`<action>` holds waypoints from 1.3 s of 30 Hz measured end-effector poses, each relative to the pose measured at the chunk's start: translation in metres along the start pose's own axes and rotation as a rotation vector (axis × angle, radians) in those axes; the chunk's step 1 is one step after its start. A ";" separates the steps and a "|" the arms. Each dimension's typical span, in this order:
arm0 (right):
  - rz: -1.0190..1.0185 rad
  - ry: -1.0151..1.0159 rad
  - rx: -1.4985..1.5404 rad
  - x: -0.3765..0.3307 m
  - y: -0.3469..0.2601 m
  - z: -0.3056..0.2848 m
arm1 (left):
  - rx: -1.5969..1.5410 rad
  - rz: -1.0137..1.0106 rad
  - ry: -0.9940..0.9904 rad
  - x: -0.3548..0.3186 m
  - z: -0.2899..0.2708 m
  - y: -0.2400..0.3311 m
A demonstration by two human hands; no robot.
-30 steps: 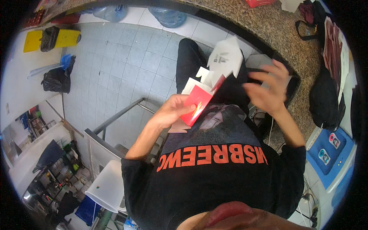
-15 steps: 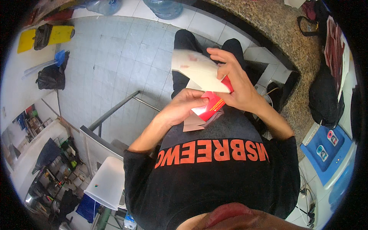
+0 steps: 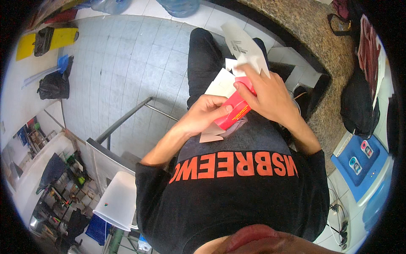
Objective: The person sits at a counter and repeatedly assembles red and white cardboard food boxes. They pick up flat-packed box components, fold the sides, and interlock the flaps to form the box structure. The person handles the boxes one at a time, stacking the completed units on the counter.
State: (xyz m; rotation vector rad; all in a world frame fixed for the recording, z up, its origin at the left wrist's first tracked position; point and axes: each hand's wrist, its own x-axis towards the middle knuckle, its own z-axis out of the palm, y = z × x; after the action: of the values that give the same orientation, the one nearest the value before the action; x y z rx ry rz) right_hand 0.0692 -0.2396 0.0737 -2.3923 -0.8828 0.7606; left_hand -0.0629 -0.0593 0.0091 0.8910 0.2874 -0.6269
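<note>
The left hand [image 3: 203, 114] is closing around the red carton [image 3: 232, 112]. The right hand [image 3: 268, 95] is pinching its top flap and a white paper sheet [image 3: 245, 46] above. Pulling hard might rip the flap.

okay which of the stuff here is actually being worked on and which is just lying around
In hand: red and white carton, gripped by the left hand and right hand; white folded sheet in the right hand.

Lying about: black bag, yellow board, blue dispenser, water bottles.
</note>
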 end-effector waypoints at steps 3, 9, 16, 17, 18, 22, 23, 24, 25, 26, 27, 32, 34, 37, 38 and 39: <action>-0.240 0.079 -0.012 -0.001 0.013 0.016 | 0.076 0.009 0.035 -0.002 0.004 -0.001; -0.376 -0.026 0.173 -0.003 0.030 0.028 | 0.529 0.108 0.200 -0.003 0.002 -0.001; -0.204 0.259 0.386 0.020 0.048 0.002 | 0.808 0.737 0.379 -0.001 -0.023 0.015; -0.191 0.215 0.380 0.019 0.047 0.006 | 0.903 0.700 0.485 0.007 -0.012 0.012; -0.286 0.288 0.377 0.021 0.051 0.021 | 0.850 0.546 0.499 0.011 -0.009 0.007; -0.145 0.080 0.106 -0.010 0.027 0.023 | 0.963 0.454 0.497 0.027 -0.001 0.007; -0.100 0.067 -0.027 -0.017 0.019 0.018 | 1.121 0.503 0.472 0.028 -0.002 0.006; -0.078 -0.074 -0.028 -0.021 0.012 0.006 | 1.278 0.551 0.446 0.030 -0.005 0.005; -0.112 -0.099 -0.044 -0.025 0.006 0.001 | 1.434 0.600 0.414 0.033 -0.005 0.005; -0.261 0.143 -0.072 -0.025 0.010 0.023 | 1.483 0.567 0.343 0.031 0.000 0.007; -0.407 0.385 -0.102 -0.019 0.020 0.047 | 1.545 0.588 0.274 0.032 0.004 0.009; -0.388 -0.137 0.111 0.020 0.055 0.047 | 1.623 0.778 0.451 0.026 0.020 0.019; -0.328 -0.028 0.346 0.035 0.071 0.062 | 1.524 0.919 0.660 0.031 0.014 0.018; -0.283 0.159 0.705 0.042 0.045 0.038 | 0.688 0.588 0.637 0.040 0.015 0.005; -0.240 0.093 0.700 0.050 0.043 0.037 | 0.908 0.763 0.658 0.049 0.009 0.003; -0.230 0.126 0.740 0.055 0.038 0.039 | 0.945 0.811 0.702 0.052 0.006 0.002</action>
State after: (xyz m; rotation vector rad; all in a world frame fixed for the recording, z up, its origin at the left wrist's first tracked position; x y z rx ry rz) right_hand 0.0960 -0.2184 0.0044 -1.6366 -0.6544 0.6816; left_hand -0.0213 -0.0830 -0.0114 1.9919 0.2142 0.3995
